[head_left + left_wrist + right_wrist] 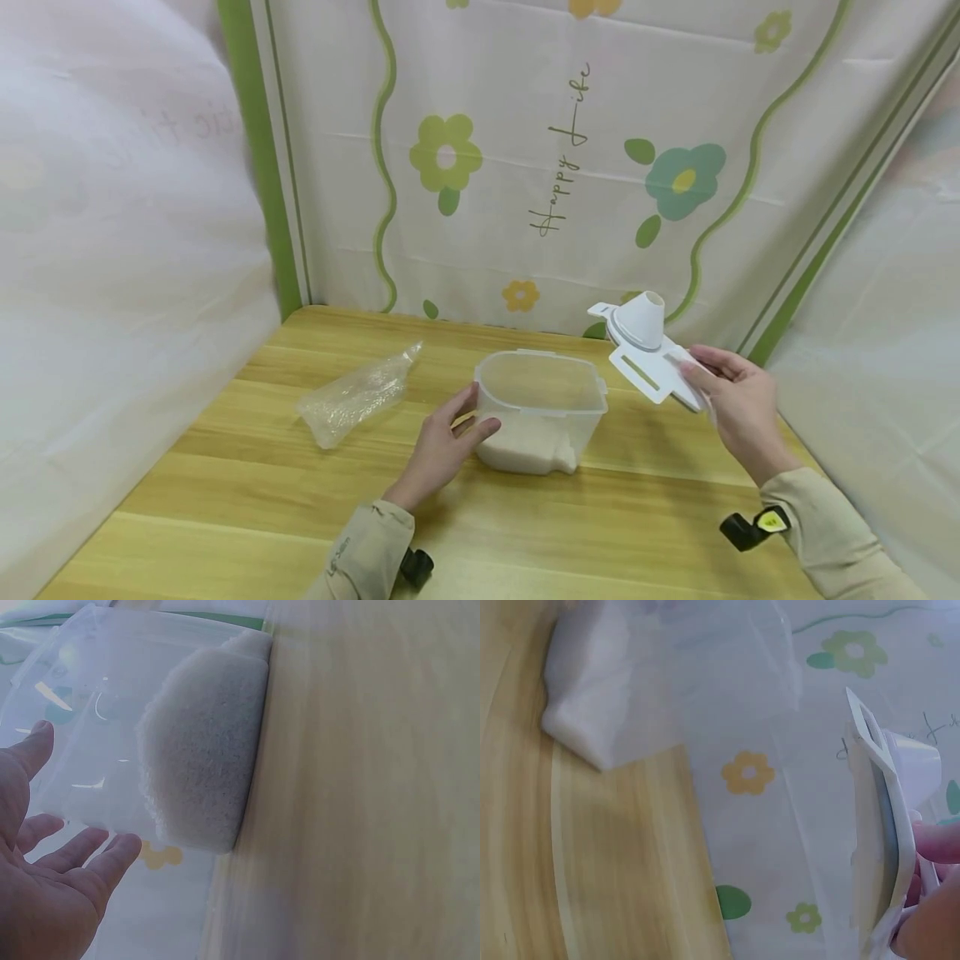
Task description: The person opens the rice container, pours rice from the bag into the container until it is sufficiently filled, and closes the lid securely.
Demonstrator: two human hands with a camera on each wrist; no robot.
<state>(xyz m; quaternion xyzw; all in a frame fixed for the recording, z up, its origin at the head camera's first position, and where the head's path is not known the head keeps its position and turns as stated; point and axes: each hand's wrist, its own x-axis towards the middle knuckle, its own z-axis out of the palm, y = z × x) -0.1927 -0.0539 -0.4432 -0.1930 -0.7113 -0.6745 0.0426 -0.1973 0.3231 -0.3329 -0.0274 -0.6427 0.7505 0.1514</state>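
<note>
A clear plastic container [536,417] stands upright on the table, partly filled with white grains that look like rice [214,742]. At its left end is my left hand [444,446], thumb and fingers spread, fingertips right at the wall. My right hand [738,400] pinches a white lid [656,367] by one end, between thumb and fingers, raised to the right of the container. A cone-shaped white spout [641,321] stands up from the lid. The lid appears edge-on in the right wrist view, the fingers [934,844] on its spout side.
A crumpled clear plastic bag [356,400] lies on the wooden table [247,483] to the left of the container. A flower-print curtain [510,167] hangs behind the table, with pale fabric walls on both sides.
</note>
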